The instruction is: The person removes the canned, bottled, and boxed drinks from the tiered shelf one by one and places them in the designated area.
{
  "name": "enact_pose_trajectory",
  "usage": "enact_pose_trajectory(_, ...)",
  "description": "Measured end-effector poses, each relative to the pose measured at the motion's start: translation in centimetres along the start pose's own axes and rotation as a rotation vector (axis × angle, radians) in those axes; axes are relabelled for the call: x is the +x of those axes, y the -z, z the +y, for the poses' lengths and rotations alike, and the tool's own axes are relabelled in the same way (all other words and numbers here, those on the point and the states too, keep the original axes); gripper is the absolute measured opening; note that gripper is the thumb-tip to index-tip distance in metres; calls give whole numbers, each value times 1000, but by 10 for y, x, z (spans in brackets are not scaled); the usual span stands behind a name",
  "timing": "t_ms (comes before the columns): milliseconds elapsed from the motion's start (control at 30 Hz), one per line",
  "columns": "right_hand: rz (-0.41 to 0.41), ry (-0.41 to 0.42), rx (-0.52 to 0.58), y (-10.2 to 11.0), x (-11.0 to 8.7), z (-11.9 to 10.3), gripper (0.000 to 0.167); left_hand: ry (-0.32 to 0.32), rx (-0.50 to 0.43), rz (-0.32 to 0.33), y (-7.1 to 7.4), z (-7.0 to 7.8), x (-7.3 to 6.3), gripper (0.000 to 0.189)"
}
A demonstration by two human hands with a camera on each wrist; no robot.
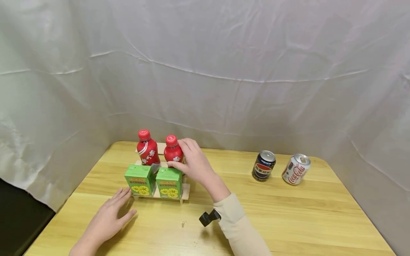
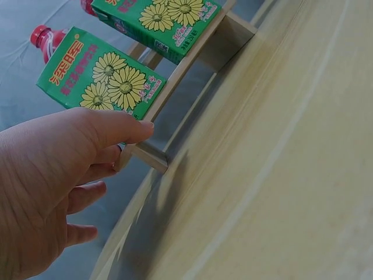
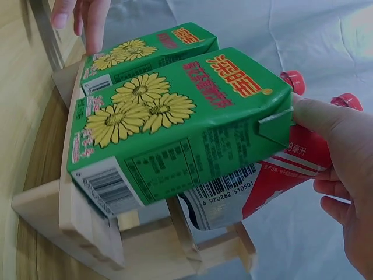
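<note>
A small wooden rack [image 1: 185,192] bears two green drink cartons with yellow flowers in front, the left carton [image 1: 140,180] and the right carton [image 1: 168,183]. Behind them stand two red bottles, the left one [image 1: 148,152] and the right one [image 1: 173,153]. My right hand [image 1: 196,163] holds the right red bottle from its right side, thumb in front; the right wrist view shows the thumb near the carton's top too. My left hand [image 1: 109,217] is at the rack's left end, fingers loosely extended. In the left wrist view its thumb meets or nearly meets the rack's edge [image 2: 192,65].
To the right on the wooden table [image 1: 288,217] stand a dark Pepsi can [image 1: 264,166] and a white Coca-Cola can [image 1: 296,170]. Pale cloth [image 1: 224,71] hangs behind and at both sides. A black wrist mount [image 1: 209,217] juts from the right sleeve.
</note>
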State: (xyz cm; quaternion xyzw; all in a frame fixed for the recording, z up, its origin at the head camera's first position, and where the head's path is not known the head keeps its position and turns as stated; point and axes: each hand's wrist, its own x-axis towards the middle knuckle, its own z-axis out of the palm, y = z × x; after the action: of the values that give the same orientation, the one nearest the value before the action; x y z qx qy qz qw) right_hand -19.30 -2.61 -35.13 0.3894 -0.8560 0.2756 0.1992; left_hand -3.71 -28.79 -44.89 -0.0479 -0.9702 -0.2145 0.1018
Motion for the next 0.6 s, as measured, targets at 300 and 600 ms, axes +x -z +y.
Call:
enact_pose_trajectory(300,89,54,-39,17,-11,8,62,-1,-3,-10,2,2,1,69)
enact_pose_trajectory(600,149,78,-127,33,-29,18,61,1,-5,-8,1,2,0,69)
